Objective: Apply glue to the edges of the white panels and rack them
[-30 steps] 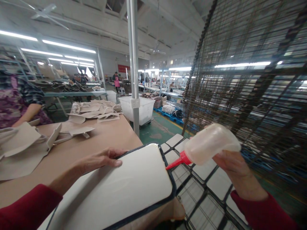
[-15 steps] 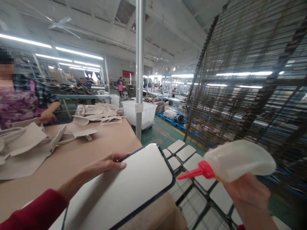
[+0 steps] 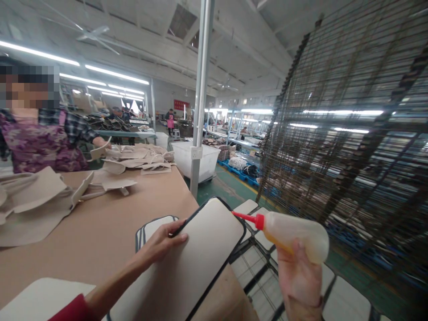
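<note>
My left hand (image 3: 167,240) grips the upper left edge of a white panel with dark edging (image 3: 187,267), its thumb lying on the white face. The panel is tilted, its rounded far corners raised. My right hand (image 3: 299,272) is wrapped round a translucent squeeze bottle (image 3: 297,234) with yellowish liquid low inside. The bottle lies nearly level, and its red nozzle (image 3: 247,217) points left, its tip at the panel's right edge near the far corner. Whether the tip touches cannot be made out. Behind my left hand, more dark-edged panels (image 3: 157,223) rest on the table.
The brown table (image 3: 160,196) carries beige fabric pieces (image 3: 33,200) at left. A co-worker (image 3: 43,138) stands behind them, one hand on a piece. White panels (image 3: 347,296) lie on a wire rack at right. A tall wire rack (image 3: 334,133), metal post (image 3: 200,89) and white bin (image 3: 207,160) stand beyond.
The bottle has moved left and levelled, its nozzle coming to the panel's edge. The panel has turned, uncovering panels behind my left hand. The co-worker's hand has moved to the farther fabric pieces.
</note>
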### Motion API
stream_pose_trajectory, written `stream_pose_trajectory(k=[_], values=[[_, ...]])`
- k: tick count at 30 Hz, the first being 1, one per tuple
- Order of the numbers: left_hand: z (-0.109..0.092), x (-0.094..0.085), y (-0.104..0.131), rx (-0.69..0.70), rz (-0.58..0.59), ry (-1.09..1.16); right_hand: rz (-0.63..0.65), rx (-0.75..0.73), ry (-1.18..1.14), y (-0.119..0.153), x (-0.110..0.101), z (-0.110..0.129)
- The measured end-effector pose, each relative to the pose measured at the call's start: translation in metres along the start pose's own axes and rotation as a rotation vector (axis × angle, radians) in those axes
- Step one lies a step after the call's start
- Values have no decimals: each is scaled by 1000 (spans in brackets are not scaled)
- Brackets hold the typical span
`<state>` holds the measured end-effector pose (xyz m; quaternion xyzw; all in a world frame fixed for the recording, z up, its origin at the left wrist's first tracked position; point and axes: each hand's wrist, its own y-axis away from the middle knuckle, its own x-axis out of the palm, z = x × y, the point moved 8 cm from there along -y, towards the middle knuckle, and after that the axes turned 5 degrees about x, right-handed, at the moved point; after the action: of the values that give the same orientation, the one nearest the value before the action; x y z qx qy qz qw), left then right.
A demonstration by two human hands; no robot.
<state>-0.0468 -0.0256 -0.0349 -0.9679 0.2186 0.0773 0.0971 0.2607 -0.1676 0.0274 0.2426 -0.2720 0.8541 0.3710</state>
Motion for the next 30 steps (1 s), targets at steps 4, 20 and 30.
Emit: stream_pose_trajectory(k=[4,20,30], values=[[1,5,10,55,-100,-91,-115,181,-117,9,-11,-36],[-6,18,26,253,-282,-316,-229,500,-305,16,-14,-99],[-8,21,27,300,-290,-332,-209,454,-271,15,5,-94]])
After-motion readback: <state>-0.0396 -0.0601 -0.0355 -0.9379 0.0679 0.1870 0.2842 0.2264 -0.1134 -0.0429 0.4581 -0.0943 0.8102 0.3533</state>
